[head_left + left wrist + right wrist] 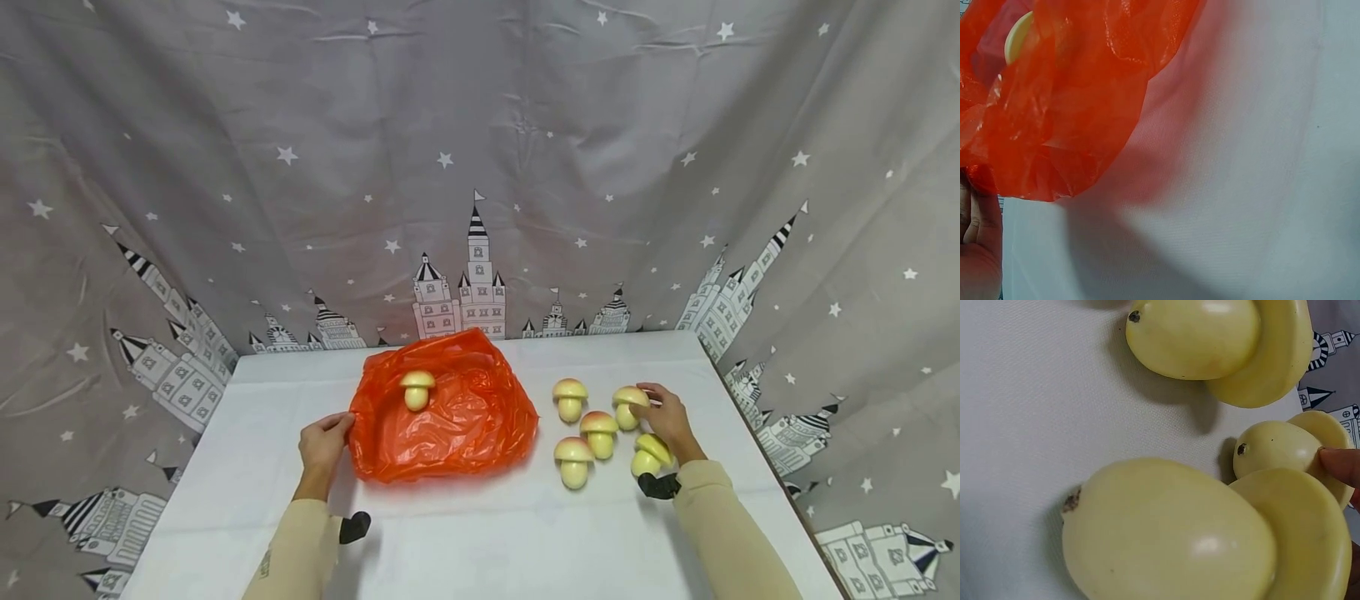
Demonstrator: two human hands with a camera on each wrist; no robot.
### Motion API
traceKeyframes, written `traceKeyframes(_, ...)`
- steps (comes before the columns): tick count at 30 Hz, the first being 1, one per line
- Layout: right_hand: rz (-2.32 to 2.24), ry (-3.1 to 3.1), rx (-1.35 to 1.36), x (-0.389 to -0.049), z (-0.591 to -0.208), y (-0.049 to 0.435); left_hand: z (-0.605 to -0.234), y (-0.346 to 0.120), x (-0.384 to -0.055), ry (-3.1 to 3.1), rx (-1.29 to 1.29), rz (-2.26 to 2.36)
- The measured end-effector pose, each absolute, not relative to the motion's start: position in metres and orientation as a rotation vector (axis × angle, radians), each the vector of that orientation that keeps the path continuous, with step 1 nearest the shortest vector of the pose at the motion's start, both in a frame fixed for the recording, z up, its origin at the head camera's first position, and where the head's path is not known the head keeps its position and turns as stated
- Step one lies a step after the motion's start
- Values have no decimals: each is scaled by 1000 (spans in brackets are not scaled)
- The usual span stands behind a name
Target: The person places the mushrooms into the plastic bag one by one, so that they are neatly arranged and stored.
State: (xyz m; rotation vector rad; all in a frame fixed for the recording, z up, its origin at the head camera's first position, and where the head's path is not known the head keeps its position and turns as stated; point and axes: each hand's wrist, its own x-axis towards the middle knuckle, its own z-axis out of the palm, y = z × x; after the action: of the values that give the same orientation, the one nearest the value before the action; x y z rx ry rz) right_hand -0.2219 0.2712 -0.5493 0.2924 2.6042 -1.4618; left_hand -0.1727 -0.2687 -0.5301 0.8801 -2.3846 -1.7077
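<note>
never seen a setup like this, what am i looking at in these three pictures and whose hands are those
There is no machine here: a person works with two bare hands. The wide picture comes from a camera worn on the head, looking forward and down; the two closer ones come from cameras on the left and right wrists.

On the white table sits an open, thin red-orange plastic bag with one glossy yellow mushroom-shaped piece inside. To its right are five more like it.

The left hand pinches the bag's edge. The right hand grips the farther right-hand mushroom; whether it is lifted, I can't tell.
</note>
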Motion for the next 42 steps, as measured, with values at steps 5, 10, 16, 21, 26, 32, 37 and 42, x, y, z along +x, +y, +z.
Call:
traceKeyframes(5,-1480,2609,313,-222,-548,271,-530,-270,-173,-2389,893,-1724)
traceKeyframes(10,-1487,2637,300,-223,-544,271,-530,-270,-174,-2383,893,-1713)
traceKeyframes(16,-1491,2688,271,-226,-537,273,-530,-271,-174,-2371,884,-1710)
traceKeyframes(21,-1559,2683,245,-226,-531,270,-529,-273,-173,-2391,875,-1712)
traceKeyframes(26,-1649,2671,184,-225,-525,265,-528,-274,-174,-2382,848,-1726)
traceKeyframes(32,-1677,2671,137,-226,-517,256,-525,-273,-175,-2365,838,-1740)
traceKeyframes(37,-1702,2672,82,-228,-512,246,-524,-271,-176,-2352,835,-1751)
traceKeyframes(42,-1723,2650,31,-229,-511,239,-525,-272,-175,-2366,848,-1737)
